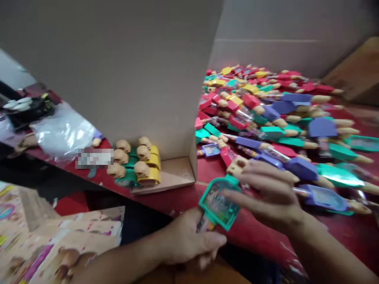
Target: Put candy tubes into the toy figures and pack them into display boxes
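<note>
A small toy (220, 201) with a teal frame, a clear picture window, a beige head at its top and a clear tube handle is in front of me. My left hand (192, 240) is closed round the handle, low in the middle of the view. At the toy's right side is my right hand (266, 193), its fingers stretched out and apart, a little blurred. One fingertip overlaps the window, while the other fingers are beside the beige head (237, 165). The right thumb is hidden.
A big pile of similar toys (272, 130) in red, teal, purple and yellow covers the red table (166, 201). To the left, an open carton (177, 173) holds several upright toys (142, 169). Printed cartons (89, 244) lie lower left, near a clear plastic bag (65, 130).
</note>
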`<state>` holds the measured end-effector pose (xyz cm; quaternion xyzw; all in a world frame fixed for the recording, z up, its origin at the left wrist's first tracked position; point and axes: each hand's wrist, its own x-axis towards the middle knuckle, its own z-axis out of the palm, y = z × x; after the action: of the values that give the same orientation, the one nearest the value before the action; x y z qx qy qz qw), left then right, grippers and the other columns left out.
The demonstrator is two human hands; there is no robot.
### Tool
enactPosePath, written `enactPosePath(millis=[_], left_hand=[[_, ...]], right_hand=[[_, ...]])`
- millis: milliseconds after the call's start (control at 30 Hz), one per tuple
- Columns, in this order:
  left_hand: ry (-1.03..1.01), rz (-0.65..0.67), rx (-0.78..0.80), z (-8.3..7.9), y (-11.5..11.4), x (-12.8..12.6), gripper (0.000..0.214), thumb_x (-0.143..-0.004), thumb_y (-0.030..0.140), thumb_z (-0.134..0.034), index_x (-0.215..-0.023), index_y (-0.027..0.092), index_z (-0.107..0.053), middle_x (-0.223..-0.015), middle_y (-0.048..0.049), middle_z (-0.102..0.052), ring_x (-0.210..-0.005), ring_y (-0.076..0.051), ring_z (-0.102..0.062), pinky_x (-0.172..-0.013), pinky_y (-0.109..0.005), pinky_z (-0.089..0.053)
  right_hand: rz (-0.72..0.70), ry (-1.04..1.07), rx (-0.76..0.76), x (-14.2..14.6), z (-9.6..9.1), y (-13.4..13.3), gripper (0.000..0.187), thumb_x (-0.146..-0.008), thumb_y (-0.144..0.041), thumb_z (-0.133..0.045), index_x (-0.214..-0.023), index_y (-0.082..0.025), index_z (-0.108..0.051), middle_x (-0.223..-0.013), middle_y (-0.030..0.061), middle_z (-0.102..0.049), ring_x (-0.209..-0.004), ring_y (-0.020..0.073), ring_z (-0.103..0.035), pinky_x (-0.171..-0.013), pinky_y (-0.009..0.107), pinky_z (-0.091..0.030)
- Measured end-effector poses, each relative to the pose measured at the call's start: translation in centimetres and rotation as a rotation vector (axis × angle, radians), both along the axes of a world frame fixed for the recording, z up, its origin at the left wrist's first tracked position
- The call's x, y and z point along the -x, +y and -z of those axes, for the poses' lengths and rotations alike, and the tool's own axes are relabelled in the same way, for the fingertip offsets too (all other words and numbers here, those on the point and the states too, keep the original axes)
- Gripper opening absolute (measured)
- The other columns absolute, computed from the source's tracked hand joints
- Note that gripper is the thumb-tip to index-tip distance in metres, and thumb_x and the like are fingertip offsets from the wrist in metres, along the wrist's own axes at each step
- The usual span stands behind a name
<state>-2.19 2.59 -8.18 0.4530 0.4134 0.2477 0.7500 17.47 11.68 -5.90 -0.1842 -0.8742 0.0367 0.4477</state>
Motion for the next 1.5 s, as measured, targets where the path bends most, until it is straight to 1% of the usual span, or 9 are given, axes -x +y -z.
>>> enactPosePath(millis=[100, 233, 300, 367, 467, 600, 1200, 1333, 1500], left_hand=[[0.374, -0.23, -0.37, -0.4, 0.1, 0.0, 0.021, -0.081, 0.029, -0.052, -0.098, 0.017, -0.054, -0.067, 0.0001, -0.056, -0.056, -0.011, -0.051, -0.055, -0.024, -0.046], [0.676, -0.168, -0.776, -2.4, -0.2, 1.9, 0.027, -0.084, 0.032, -0.052, -0.105, 0.015, -0.056, -0.094, -0.0085, -0.064, -0.086, -0.021, -0.06, -0.077, -0.033, -0.05], [0.873, -0.283, -1.064, -4.0, 0.0, 3.8, 0.03, -0.086, 0.035, -0.051, -0.103, 0.012, -0.058, -0.101, -0.012, -0.064, -0.096, -0.023, -0.058, -0.086, -0.037, -0.048], [1.07, -0.415, -1.349, -5.4, 0.8, 6.2, 0.028, -0.088, 0.031, -0.048, -0.104, 0.011, -0.06, -0.109, -0.0125, -0.063, -0.11, -0.025, -0.053, -0.096, -0.04, -0.042], [1.309, -0.3, -1.465, -6.3, 2.7, 9.2, 0.029, -0.09, 0.025, -0.044, -0.111, 0.013, -0.059, -0.125, -0.0107, -0.056, -0.123, -0.026, -0.044, -0.102, -0.043, -0.036], [1.542, -0.139, -1.352, -5.6, 4.3, 10.3, 0.032, -0.091, 0.024, -0.041, -0.114, 0.01, -0.058, -0.134, -0.0135, -0.046, -0.123, -0.026, -0.045, -0.099, -0.04, -0.04], [1.63, -0.235, -1.468, -5.2, 4.5, 10.4, 0.043, -0.091, 0.022, -0.035, -0.133, 0.012, -0.04, -0.134, -0.0122, -0.047, -0.109, -0.026, -0.057, -0.085, -0.036, -0.046], [1.656, -0.263, -1.495, -5.3, 4.3, 10.4, 0.042, -0.092, 0.026, -0.031, -0.129, 0.01, -0.045, -0.13, -0.0146, -0.05, -0.107, -0.027, -0.058, -0.083, -0.037, -0.046], [1.622, -0.274, -1.469, -4.8, 4.5, 10.6, 0.043, -0.092, 0.028, -0.03, -0.127, 0.01, -0.047, -0.132, -0.0128, -0.049, -0.11, -0.025, -0.056, -0.088, -0.035, -0.045]], right_hand=[[0.017, 0.341, 0.575, 3.8, -0.8, -1.5, 0.032, -0.088, -0.03, -0.045, -0.119, -0.037, -0.049, -0.106, 0.0073, -0.056, -0.095, 0.0203, -0.058, -0.072, 0.037, -0.052], [-0.163, 0.606, 1.209, 8.7, -2.2, -1.2, 0.022, -0.079, -0.045, -0.054, -0.081, -0.023, -0.05, -0.065, 0.0007, -0.052, -0.05, 0.0142, -0.052, -0.041, 0.027, -0.043], [-0.066, 0.783, 1.095, 10.8, -2.2, -0.2, 0.025, -0.076, -0.041, -0.06, -0.073, -0.021, -0.046, -0.061, -0.0029, -0.047, -0.046, 0.0108, -0.044, -0.039, 0.024, -0.038], [0.09, 0.912, 0.707, 12.8, -1.2, 1.1, 0.019, -0.076, -0.035, -0.059, -0.074, -0.02, -0.047, -0.065, -0.0031, -0.048, -0.052, 0.0101, -0.044, -0.047, 0.024, -0.039], [0.195, 0.755, 0.321, 15.4, 1.5, 3.1, 0.016, -0.076, -0.027, -0.059, -0.072, -0.021, -0.045, -0.065, -0.0039, -0.046, -0.057, 0.0102, -0.044, -0.055, 0.025, -0.039], [0.184, 0.502, 0.34, 17.3, 4.1, 4.6, 0.019, -0.074, -0.027, -0.058, -0.074, -0.022, -0.04, -0.061, -0.0049, -0.043, -0.052, 0.0105, -0.04, -0.05, 0.025, -0.035], [0.287, 0.123, 0.407, 19.3, 6.3, 3.9, 0.026, -0.085, -0.038, -0.044, -0.098, -0.016, -0.04, -0.081, 0.0073, -0.057, -0.07, 0.0191, -0.058, -0.059, 0.03, -0.048], [0.339, 0.02, 0.353, 15.5, 4.6, 5.1, 0.023, -0.085, -0.041, -0.045, -0.095, -0.021, -0.047, -0.086, 0.0043, -0.058, -0.08, 0.0164, -0.058, -0.069, 0.027, -0.049], [0.681, -0.091, 0.449, 7.4, 4.1, 12.9, 0.021, -0.086, -0.023, -0.037, -0.096, -0.014, -0.053, -0.098, 0.0157, -0.058, -0.097, 0.0253, -0.053, -0.083, 0.04, -0.042]])
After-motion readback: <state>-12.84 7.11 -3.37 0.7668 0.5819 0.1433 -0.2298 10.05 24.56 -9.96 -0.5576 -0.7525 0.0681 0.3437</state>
